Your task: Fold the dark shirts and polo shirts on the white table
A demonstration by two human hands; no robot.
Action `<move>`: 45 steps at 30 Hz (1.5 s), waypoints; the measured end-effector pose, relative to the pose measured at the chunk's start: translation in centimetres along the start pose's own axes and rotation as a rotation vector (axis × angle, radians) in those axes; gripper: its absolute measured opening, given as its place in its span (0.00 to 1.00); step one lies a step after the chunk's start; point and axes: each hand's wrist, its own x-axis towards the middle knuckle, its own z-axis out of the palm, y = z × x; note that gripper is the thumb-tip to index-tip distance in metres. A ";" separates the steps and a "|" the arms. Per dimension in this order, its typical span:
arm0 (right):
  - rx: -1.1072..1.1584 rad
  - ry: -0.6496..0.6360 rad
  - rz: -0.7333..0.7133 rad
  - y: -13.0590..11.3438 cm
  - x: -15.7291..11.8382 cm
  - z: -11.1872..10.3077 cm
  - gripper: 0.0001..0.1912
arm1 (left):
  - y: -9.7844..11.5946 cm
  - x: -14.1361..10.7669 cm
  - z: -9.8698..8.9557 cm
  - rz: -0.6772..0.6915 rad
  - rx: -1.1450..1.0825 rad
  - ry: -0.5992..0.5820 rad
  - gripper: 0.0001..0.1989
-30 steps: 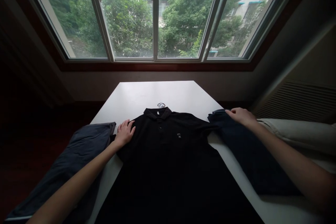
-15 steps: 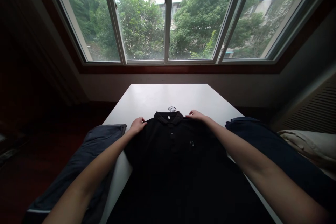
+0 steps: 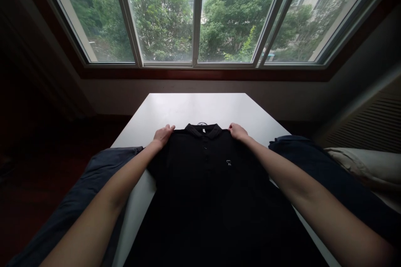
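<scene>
A black polo shirt (image 3: pixel 206 192) lies spread front side up on a white table (image 3: pixel 197 106), its collar toward the window and a small light logo on the chest. At the shoulder on the left, my left hand (image 3: pixel 163 134) pinches the fabric between thumb and fingers. My right hand (image 3: pixel 238 131) is closed on the other shoulder seam, just right of the collar. A round black-and-white mark (image 3: pixel 202 124) shows partly behind the collar.
Dark grey folded cloth (image 3: pixel 106 162) hangs at the table's left side, and navy cloth (image 3: pixel 300 150) lies at its right. Beyond that is a cream cloth (image 3: pixel 366 162). A window (image 3: pixel 194 66) stands behind the table.
Both hands have moved slightly away from me with the shirt, whose collar now covers most of the round mark. The shoulders look straighter. The camera view has tilted down a little.
</scene>
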 end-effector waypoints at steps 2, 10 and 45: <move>-0.033 0.036 0.015 0.0 0.2 0.6 0.13 | 0.0 1.4 0.2 0.037 0.039 -0.001 0.12; -0.139 0.178 -0.084 0.0 2.7 1.7 0.12 | -0.9 4.9 1.5 0.069 0.133 0.039 0.13; -0.268 0.226 -0.072 13.8 -19.1 -2.4 0.25 | -9.1 -3.8 -3.3 -0.327 -0.265 0.116 0.10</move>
